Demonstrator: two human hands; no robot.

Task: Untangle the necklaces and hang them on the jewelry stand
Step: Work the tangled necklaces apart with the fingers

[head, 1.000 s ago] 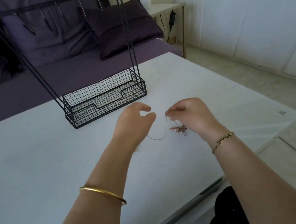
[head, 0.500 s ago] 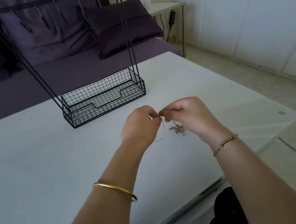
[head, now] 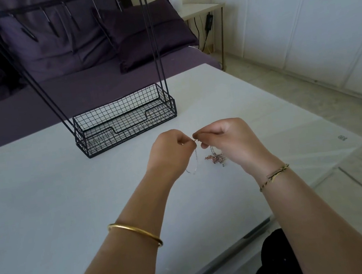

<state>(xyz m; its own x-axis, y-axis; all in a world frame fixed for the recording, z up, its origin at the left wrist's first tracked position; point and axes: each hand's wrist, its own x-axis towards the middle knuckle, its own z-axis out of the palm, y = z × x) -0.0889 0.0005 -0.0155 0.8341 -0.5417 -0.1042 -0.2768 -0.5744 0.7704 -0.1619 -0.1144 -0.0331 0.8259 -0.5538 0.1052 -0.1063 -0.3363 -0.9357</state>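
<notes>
- L hand (head: pixel 170 154): raised over the table (head: pixel 45 200) mid-area, a bit twd the near edge; fingers curled in, thumb + forefinger tips pinched together on the top end of a thin silver chain (head: pixel 195 166).
- R hand (head: pixel 229 144): just beside the L, fingertips nearly touching it; fingers curled, thumb + forefinger clamped on the same chain end. Can't tell if it's a clasp they pinch, too small.
- Silver chain: hangs down from the pinch btwn both hands, lower loop lying on the table below the L wrist.
- Tangle (head: pixel 215 158): small rose-gold/silver knot of necklaces on the table, under the R hand's heel, partly hidden by it; a strand runs up from it twd the R fingers.
- Jewelry stand (head: pixel 125 125): black wire, upright, mesh basket base near the table's far edge, well apart from the hands; thin rods rise to a top bar w/ hooks (head: pixel 72 20).
- Gold bangle (head: pixel 135 233) on L forearm; braided bracelet (head: pixel 272 176) on R wrist.
- Bkgd: purple sofa (head: pixel 11 117) w/ cushion (head: pixel 145 33) past the far edge; small side table (head: pixel 202 8) at its R end.
</notes>
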